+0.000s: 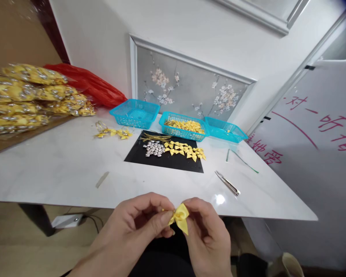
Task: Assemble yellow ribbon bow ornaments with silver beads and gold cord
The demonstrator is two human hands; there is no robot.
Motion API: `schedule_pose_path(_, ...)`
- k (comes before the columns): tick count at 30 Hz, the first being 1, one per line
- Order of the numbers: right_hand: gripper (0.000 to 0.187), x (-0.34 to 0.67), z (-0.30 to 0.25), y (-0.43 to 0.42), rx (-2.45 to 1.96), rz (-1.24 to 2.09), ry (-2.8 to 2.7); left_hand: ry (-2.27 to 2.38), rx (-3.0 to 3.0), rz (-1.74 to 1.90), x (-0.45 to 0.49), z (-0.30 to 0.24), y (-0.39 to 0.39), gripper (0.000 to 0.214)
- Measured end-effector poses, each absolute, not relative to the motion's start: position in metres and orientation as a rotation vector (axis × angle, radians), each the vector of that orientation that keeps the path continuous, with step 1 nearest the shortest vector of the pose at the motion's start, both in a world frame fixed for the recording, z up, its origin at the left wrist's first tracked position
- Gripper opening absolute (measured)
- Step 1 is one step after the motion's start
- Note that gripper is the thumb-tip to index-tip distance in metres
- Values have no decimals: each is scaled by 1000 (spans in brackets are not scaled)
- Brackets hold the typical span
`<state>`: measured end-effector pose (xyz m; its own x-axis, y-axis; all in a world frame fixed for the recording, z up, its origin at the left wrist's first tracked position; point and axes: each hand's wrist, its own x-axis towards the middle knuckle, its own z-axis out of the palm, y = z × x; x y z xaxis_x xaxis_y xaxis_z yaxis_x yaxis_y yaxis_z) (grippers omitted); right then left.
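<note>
Just in front of the table's near edge, a small yellow ribbon bow (181, 216) is held between my two hands. My left hand (145, 221) pinches its left side between thumb and fingers. On the bow's right side, my right hand (207, 234) has its fingers curled in and closed on it. What lies behind the bow is hidden by my fingers. Beyond my hands, a black mat (161, 164) carries rows of yellow bows (187, 150), a cluster of silvery beads (154, 149) and a bundle of gold wire ties (155, 137).
Behind the mat stand a left blue basket (135, 119), a middle blue basket (184, 134) holding yellow bows and a right blue basket (227, 134). Snips (227, 183) lie at right. Finished-looking bow strands (113, 132) and bagged yellow bundles (23, 96) are at left.
</note>
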<state>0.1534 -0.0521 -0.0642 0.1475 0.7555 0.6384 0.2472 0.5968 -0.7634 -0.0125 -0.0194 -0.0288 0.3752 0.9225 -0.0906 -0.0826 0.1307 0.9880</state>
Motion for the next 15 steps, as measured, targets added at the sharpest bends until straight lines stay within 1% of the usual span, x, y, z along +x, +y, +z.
schedule_pose_path(2, 35, 155, -63, -52, -925, 419, -1434, 920, 1249, 915, -12, -27, -18, 11)
schedule_pose_path(5, 36, 157, -57, -53, -894, 247, -1455, 988, 1375, 958, -11, -21, -18, 10)
schedule_pose_path(7, 33, 158, -50, -54, -871, 80, -1496, 1039, 1466, 1005, -10, -18, -18, 12)
schedule_pose_path(10, 22, 156, -37, -54, -921, -201, -1621, 1067, 1540, 1079, -8, -17, -19, 14)
schedule_pose_path(12, 19, 155, -33, -51, -950, -363, -1668, 1064, 1560, 1086, -6, -17, -18, 14)
schedule_pose_path(14, 20, 153, -34, -49, -967, -432, -1677, 1060, 1564, 1050, -5, -18, -16, 16)
schedule_pose_path(15, 20, 152, -36, -49, -966, -416, -1682, 1063, 1567, 1023, -5, -18, -15, 17)
